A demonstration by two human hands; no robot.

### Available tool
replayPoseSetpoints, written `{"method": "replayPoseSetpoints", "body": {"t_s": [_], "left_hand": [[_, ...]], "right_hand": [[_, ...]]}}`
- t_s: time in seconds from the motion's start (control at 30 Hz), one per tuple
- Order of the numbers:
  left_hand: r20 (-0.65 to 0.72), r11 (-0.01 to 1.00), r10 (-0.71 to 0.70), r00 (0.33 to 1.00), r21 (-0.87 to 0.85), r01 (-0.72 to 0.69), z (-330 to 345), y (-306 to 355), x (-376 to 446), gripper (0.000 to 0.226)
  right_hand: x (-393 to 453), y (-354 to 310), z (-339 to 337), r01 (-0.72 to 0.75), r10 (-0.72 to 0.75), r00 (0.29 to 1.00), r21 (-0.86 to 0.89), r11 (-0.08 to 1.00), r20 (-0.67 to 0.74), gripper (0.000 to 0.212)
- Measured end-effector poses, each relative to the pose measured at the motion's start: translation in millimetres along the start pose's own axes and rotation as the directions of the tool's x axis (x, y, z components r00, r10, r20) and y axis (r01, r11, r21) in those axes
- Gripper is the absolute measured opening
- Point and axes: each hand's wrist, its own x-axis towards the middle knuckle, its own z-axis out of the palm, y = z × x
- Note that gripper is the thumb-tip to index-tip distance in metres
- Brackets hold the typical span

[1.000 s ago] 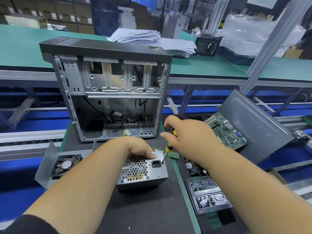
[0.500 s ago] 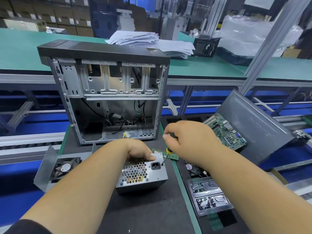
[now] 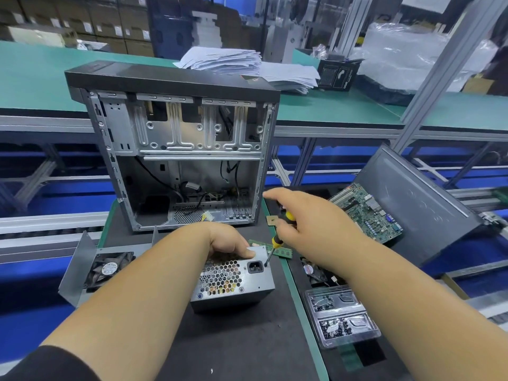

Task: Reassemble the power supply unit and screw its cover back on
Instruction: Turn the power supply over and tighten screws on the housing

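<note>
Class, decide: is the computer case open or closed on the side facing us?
Open. The computer case shows its bare drive bays and cables; no side panel covers them.

A dark work mat (image 3: 220, 350) with a green edge fills the lower middle of the frame. On it, at centre, sits the power supply (image 3: 233, 284), its vented face turned up. Behind it, toward the upper middle, stands an open computer case (image 3: 176, 149). At the left a fan (image 3: 108, 269) lies in a bent metal bracket. A memory stick (image 3: 283, 251) lies just right of the power supply. On a second dark mat at the right rest a circuit board (image 3: 368, 213), a grey side panel (image 3: 420, 204) propped at a tilt, and a clear tray of screws (image 3: 341, 317) at lower right.
</note>
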Motion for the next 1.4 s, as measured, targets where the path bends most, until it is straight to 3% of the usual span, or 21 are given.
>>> {"method": "replayPoseSetpoints", "body": {"t_s": [0.13, 0.33, 0.47, 0.57, 0.63, 0.7, 0.83, 0.97, 1.07, 1.17, 1.3, 1.4], "left_hand": [[-0.002, 1.0, -0.009, 1.0, -0.014, 0.009, 0.3, 0.7, -1.4, 0.023], [-0.01, 1.0, -0.009, 1.0, -0.024, 0.009, 1.3, -1.1, -0.4, 0.02], [-0.01, 1.0, -0.015, 1.0, -0.025, 0.015, 1.1, -0.8, -0.5, 0.016], [-0.004, 0.999, -0.022, 1.0, -0.028, 0.021, 1.7, -1.6, 0.0, 0.017], [-0.002, 0.999, -0.02, 1.0, -0.026, 0.02, 1.9, -1.6, 0.2, 0.02], [0.005, 1.0, -0.013, 1.0, -0.022, 0.013, 1.5, -1.0, 0.5, 0.023], [0.0, 1.0, -0.007, 1.0, -0.024, 0.007, 1.4, -1.5, 1.0, 0.024], [-0.015, 1.0, 0.008, 1.0, -0.024, -0.008, 1.4, -2.1, 1.5, 0.022], [-0.02, 1.0, 0.007, 1.0, -0.016, -0.008, 0.9, -1.8, 2.2, 0.024], [-0.017, 1.0, 0.008, 1.0, -0.03, -0.009, 0.8, -2.5, 2.5, 0.03], [-0.02, 0.999, 0.011, 1.0, -0.037, -0.012, 1.5, -2.6, 1.0, 0.022], [-0.002, 0.998, 0.004, 1.0, -0.055, -0.004, 0.7, -2.6, 1.4, 0.022]], "right_hand": [[-2.9, 0.1, 4.2, -0.045, 0.037, 0.998, -0.202, 0.978, -0.042, 0.046], [-1.5, -0.2, 3.5, -0.015, 0.014, 1.0, -0.034, 0.999, -0.021, 0.053], [-1.4, -1.4, 3.3, -0.084, 0.073, 0.996, -0.26, 0.962, -0.052, 0.034], [-2.6, -0.4, 3.2, -0.078, 0.078, 0.997, -0.115, 0.99, -0.006, 0.027], [-2.4, -0.1, 0.9, -0.048, 0.048, 0.999, 0.006, 0.999, 0.019, 0.033], [-3.2, -0.1, 1.2, -0.029, 0.029, 0.999, -0.012, 0.999, -0.017, 0.037], [-4.3, -1.4, 1.9, -0.043, 0.036, 0.999, -0.207, 0.977, -0.035, 0.036], [-3.3, -2.1, -0.7, -0.015, 0.015, 0.999, -0.008, 1.0, 0.044, 0.044], [-1.8, -1.9, -0.9, -0.048, 0.045, 0.999, -0.174, 0.984, -0.02, 0.027], [-1.3, -1.8, 1.1, -0.106, 0.093, 0.994, -0.296, 0.949, -0.058, 0.045], [-1.0, -2.4, -1.3, -0.053, 0.054, 0.998, -0.078, 0.996, 0.019, 0.022], [-1.1, -2.8, -0.1, -0.049, 0.048, 0.999, -0.051, 0.998, -0.007, 0.027]]}}
